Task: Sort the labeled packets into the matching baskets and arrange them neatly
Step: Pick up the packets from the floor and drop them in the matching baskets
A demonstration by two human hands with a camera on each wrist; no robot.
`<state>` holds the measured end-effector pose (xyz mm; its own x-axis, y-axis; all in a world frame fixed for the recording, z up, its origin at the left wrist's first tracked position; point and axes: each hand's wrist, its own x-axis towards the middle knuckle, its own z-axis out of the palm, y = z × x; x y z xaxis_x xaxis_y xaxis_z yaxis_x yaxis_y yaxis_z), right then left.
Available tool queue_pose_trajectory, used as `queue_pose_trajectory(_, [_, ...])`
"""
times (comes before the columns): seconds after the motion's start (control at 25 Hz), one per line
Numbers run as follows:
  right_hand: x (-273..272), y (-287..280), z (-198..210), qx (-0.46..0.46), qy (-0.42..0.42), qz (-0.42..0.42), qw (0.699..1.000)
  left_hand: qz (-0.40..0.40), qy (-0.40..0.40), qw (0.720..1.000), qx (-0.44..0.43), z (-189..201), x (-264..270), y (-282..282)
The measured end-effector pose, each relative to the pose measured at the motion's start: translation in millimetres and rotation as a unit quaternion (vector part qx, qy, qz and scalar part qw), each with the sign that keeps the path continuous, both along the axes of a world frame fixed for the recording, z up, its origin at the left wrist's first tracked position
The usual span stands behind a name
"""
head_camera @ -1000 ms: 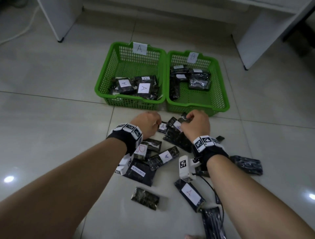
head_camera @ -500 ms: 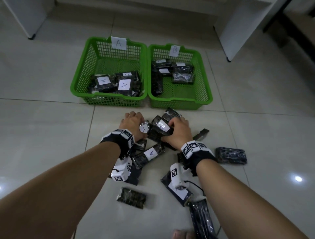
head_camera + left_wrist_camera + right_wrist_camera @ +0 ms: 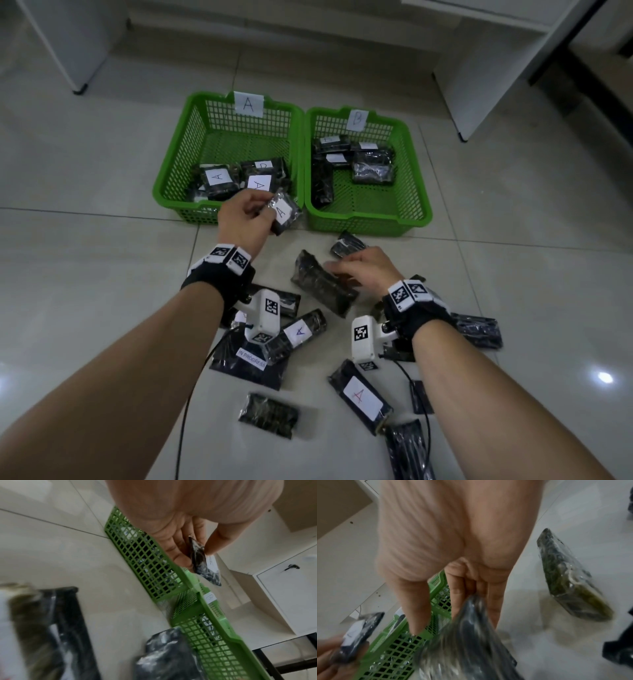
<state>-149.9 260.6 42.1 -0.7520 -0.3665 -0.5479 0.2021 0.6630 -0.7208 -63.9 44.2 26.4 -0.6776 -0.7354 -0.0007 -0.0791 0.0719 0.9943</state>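
Note:
Two green baskets stand side by side on the tiled floor: basket A on the left and basket B on the right, each with several dark packets inside. My left hand pinches a small dark packet labelled A just above the near rim of basket A. The left wrist view shows that packet between thumb and fingers. My right hand is lower, over the pile, and grips one end of a long dark packet, seen blurred in the right wrist view. Its label is hidden.
Several loose packets lie on the floor near me: two labelled A and unlabelled ones. White furniture legs stand behind the baskets. Bare tile lies to the left and right.
My left hand has lifted the A packet off the pile and carried it up to basket A's near rim. My right hand has taken hold of a long dark packet in the pile.

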Motion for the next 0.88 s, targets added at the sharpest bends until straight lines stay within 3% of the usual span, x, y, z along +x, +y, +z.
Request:
queue_pose_trajectory(0.08, [5.8,-4.3,-9.2,-0.014,0.003,-0.050,0.999,0.000,0.003,1.000,0.006,4.9,-6.9,-3.2])
queue_pose_trajectory(0.2, [18.9,-10.5,-32.3,0.099,0.127,0.054,0.985,-0.010,0.010,1.000,0.005,6.6,-11.6,-5.7])
queue_pose_trajectory(0.36, [30.2,-26.6,-37.3,0.128,0.157,0.152,0.967,-0.012,0.018,1.000,0.021,8.7,-15.3,-9.8])
queue_pose_trajectory(0.48, [13.1,-22.7,-19.1,-0.035,0.043,0.029,0.998,0.009,0.017,1.000,0.000,10.5,-17.0,-18.6])
queue_pose_trajectory(0.52, [3.9,-17.7,-9.9,-0.112,-0.016,-0.031,0.993,0.026,0.007,0.999,-0.029,12.6,-18.5,-22.0])
queue_pose_trajectory(0.6, [-14.7,-11.8,10.0,-0.251,-0.105,-0.139,0.952,0.059,-0.039,0.986,-0.149,18.7,-22.5,-31.4])
queue_pose_trajectory(0.72, [-40.7,-17.6,30.5,-0.287,-0.111,-0.270,0.912,0.023,-0.168,0.929,-0.328,21.5,-29.6,-41.2])
queue_pose_trajectory(0.8, [-48.4,-26.3,36.7,-0.297,-0.134,-0.338,0.883,-0.014,-0.278,0.882,-0.380,19.0,-31.3,-40.7])
queue_pose_trajectory(0.88, [-50.5,-29.6,38.8,-0.339,-0.180,-0.371,0.845,-0.047,-0.324,0.859,-0.395,12.9,-27.4,-38.3])
